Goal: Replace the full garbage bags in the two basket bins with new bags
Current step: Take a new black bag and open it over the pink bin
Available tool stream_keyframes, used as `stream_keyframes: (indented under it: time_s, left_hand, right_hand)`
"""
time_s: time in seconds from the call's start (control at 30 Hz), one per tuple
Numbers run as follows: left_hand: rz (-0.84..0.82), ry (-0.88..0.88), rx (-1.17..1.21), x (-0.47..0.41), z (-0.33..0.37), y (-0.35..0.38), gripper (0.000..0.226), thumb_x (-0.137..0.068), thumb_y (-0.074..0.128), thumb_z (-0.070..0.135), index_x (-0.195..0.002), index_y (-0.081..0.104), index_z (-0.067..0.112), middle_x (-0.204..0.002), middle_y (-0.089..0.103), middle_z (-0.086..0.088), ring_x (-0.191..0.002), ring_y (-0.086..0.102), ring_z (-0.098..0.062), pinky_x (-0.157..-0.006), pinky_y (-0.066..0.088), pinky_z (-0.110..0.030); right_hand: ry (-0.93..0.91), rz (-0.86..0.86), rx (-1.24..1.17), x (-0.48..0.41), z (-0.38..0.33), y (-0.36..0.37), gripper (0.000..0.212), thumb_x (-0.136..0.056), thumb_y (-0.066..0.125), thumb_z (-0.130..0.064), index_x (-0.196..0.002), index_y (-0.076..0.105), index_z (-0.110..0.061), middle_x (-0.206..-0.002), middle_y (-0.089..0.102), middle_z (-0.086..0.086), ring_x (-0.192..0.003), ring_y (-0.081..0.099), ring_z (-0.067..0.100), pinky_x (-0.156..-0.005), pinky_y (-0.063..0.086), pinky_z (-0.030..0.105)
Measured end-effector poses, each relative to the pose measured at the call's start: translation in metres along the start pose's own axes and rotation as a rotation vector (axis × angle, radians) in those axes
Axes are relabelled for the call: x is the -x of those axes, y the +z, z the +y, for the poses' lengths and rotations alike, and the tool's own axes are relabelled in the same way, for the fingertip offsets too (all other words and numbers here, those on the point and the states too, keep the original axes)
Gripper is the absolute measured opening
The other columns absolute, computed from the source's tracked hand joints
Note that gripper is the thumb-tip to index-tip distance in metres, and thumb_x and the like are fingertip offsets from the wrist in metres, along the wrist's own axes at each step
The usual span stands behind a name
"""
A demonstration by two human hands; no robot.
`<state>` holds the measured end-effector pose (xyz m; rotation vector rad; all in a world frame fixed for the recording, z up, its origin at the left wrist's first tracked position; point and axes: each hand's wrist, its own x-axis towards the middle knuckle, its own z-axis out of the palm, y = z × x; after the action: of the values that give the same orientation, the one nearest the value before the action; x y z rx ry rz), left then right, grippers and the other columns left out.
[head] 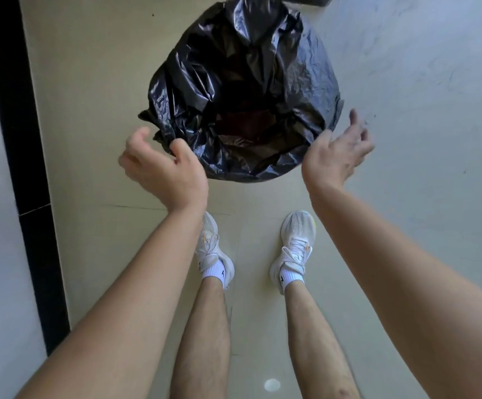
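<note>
Two hands out at one black bag (242,90), mouth wide open, standing on the floor (90,82) just ahead of the white shoes (297,240). Left hand (162,171) at the near-left rim, fingers loosely curled, pinching plastic or not, cannot tell. Right hand (337,154) just off the right rim, fingers spread, gripping nothing. Probably mid-swap on this bin: bag neither tied nor lifted out, second bin nowhere in view. Count: one bag, two hands, two shoes.

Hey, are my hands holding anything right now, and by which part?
Right hand holds nothing, open beside the black garbage bag. Left hand curls at the bag's near rim; whether it has a grip there cannot be told.
</note>
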<state>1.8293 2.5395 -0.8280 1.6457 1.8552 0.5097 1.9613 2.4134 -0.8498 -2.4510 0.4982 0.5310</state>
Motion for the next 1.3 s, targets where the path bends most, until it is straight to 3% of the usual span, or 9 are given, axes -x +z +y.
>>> stream_keyframes:
  time_s: [0.13, 0.27, 0.43, 0.53, 0.73, 0.87, 0.93, 1.07, 1.3]
  left_hand:
    - [-0.232, 0.634, -0.402, -0.014, 0.014, 0.028, 0.054, -0.084, 0.056, 0.016, -0.138, 0.052, 0.021, -0.138, 0.05, -0.01, -0.123, 0.046, -0.035, -0.091, 0.037, -0.039]
    - [-0.601, 0.328, -0.692, -0.044, 0.005, 0.064, 0.085, -0.091, 0.052, 0.003, -0.156, 0.005, 0.032, -0.165, -0.001, 0.003, -0.147, 0.0, -0.042, -0.103, 0.039, -0.059]
    - [-0.491, 0.622, -0.547, -0.052, -0.022, 0.054, 0.098, -0.074, 0.049, -0.018, -0.154, 0.016, 0.029, -0.161, 0.013, -0.011, -0.129, 0.041, -0.041, -0.095, 0.047, -0.04]
    - [-0.497, 0.539, -0.387, -0.053, -0.041, 0.039, 0.088, -0.078, 0.047, -0.013, -0.153, 0.021, 0.024, -0.153, 0.021, -0.017, -0.104, 0.058, -0.039, -0.078, 0.046, -0.038]
    - [-0.27, 0.273, -0.474, -0.029, -0.048, 0.036, 0.076, -0.085, 0.057, 0.01, -0.153, 0.024, 0.016, -0.155, 0.021, -0.017, -0.128, 0.041, -0.037, -0.102, 0.036, -0.048]
    - [-0.345, 0.047, -0.186, -0.025, -0.028, 0.041, 0.082, -0.08, 0.036, -0.015, -0.153, 0.021, 0.02, -0.153, 0.02, -0.016, -0.117, 0.045, -0.025, -0.09, 0.026, -0.002]
    - [-0.406, 0.011, -0.18, -0.036, -0.023, 0.043, 0.083, -0.083, 0.035, -0.011, -0.153, 0.02, 0.031, -0.143, 0.042, -0.005, -0.115, 0.052, -0.022, -0.088, 0.031, -0.008]
    - [-0.503, -0.078, -0.27, -0.06, -0.014, 0.046, 0.077, -0.083, 0.042, 0.003, -0.149, 0.02, 0.038, -0.11, 0.058, 0.005, -0.099, 0.058, -0.025, -0.089, 0.045, -0.03]
    - [-0.618, -0.158, -0.224, -0.066, -0.013, 0.043, 0.085, -0.086, 0.051, 0.015, -0.153, 0.005, 0.038, -0.146, 0.03, -0.006, -0.118, 0.045, -0.024, -0.1, 0.034, -0.029]
  right_hand:
    - [-0.584, -0.085, 0.247, -0.009, -0.042, 0.009, 0.045, -0.103, 0.036, -0.03, -0.147, 0.037, -0.041, -0.162, 0.015, 0.004, -0.146, 0.017, 0.031, -0.114, 0.016, 0.053]
    - [-0.606, -0.372, 0.491, -0.057, -0.048, 0.026, 0.057, -0.102, 0.034, -0.02, -0.154, 0.02, -0.04, -0.162, 0.014, 0.007, -0.146, 0.02, 0.036, -0.116, 0.021, 0.045]
    - [-0.541, -0.39, 0.278, -0.076, -0.015, 0.011, 0.057, -0.09, 0.033, 0.001, -0.141, 0.039, -0.022, -0.127, 0.047, 0.004, -0.115, 0.048, 0.022, -0.086, 0.027, 0.015]
    - [-0.475, -0.3, 0.116, -0.065, 0.009, 0.001, 0.038, -0.095, 0.049, -0.013, -0.13, 0.037, -0.003, -0.118, 0.042, 0.0, -0.105, 0.05, 0.02, -0.089, 0.035, 0.021]
    - [-0.281, -0.398, 0.003, -0.032, 0.047, 0.0, 0.077, -0.091, 0.055, -0.048, -0.153, 0.014, -0.028, -0.151, 0.025, -0.008, -0.142, 0.029, 0.013, -0.12, 0.023, 0.035]
    - [-0.022, -0.516, -0.075, -0.036, 0.045, 0.021, 0.055, -0.085, 0.05, -0.044, -0.138, 0.037, -0.041, -0.133, 0.059, -0.005, -0.119, 0.06, 0.023, -0.096, 0.053, 0.049]
    - [0.094, -0.525, -0.117, -0.047, 0.036, 0.027, 0.042, -0.086, 0.047, -0.041, -0.128, 0.043, -0.039, -0.118, 0.064, -0.003, -0.105, 0.066, 0.027, -0.075, 0.061, 0.05]
    - [0.061, -0.511, -0.051, -0.063, 0.025, 0.03, 0.019, -0.088, 0.044, -0.041, -0.106, 0.042, -0.043, -0.101, 0.062, -0.01, -0.103, 0.063, 0.029, -0.084, 0.057, 0.053]
    - [-0.001, -0.416, -0.001, -0.06, 0.018, 0.032, 0.038, -0.094, 0.044, -0.037, -0.132, 0.043, -0.033, -0.11, 0.058, -0.009, -0.106, 0.057, 0.025, -0.093, 0.051, 0.043]
